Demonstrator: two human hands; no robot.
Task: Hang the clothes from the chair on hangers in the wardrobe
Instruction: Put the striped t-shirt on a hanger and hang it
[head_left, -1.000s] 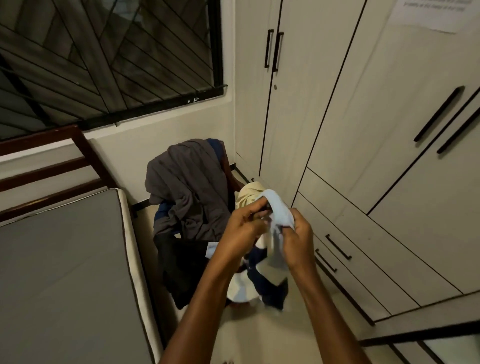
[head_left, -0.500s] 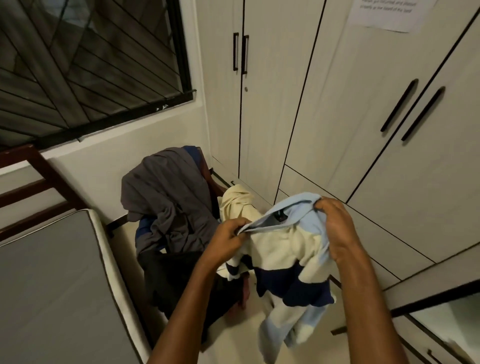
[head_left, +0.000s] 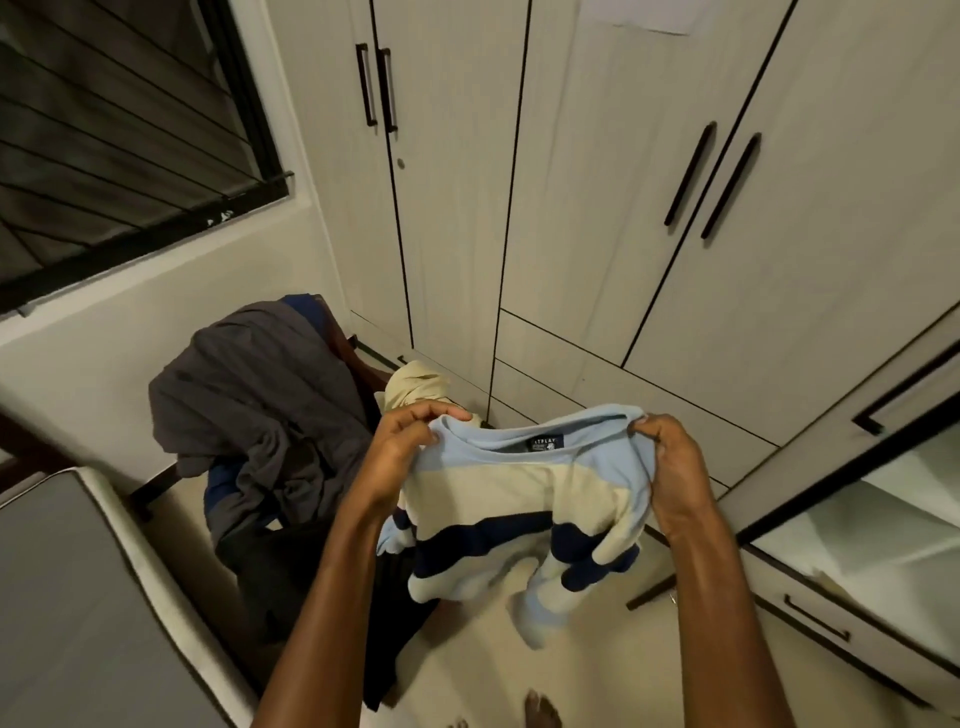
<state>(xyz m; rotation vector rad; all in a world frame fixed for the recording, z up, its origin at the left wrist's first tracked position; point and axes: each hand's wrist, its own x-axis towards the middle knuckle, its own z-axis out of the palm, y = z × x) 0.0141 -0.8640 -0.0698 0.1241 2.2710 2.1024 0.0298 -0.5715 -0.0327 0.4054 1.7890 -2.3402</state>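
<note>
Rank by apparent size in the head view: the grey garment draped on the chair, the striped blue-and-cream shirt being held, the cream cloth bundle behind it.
1. Grey garment and striped shirt: similar; the shirt is nearer the camera, so unsure.
2. Cream cloth bundle: smallest, partly hidden.

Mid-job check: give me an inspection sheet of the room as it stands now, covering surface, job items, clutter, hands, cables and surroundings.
Surface: pale floor, with toes showing at the bottom edge.
Job's things: striped shirt held up by its neckline, label facing the camera; chair still piled with a grey garment, dark clothes and a cream garment. No hanger seen.
Clutter: nothing seen beyond the clothes pile.
Hands: left hand and right hand each pinch one side of the collar.
Cables: nothing seen.
Surroundings: wardrobe doors in view closed, paper notice on one; mattress at left; barred window; an open glass-fronted door at right.
</note>
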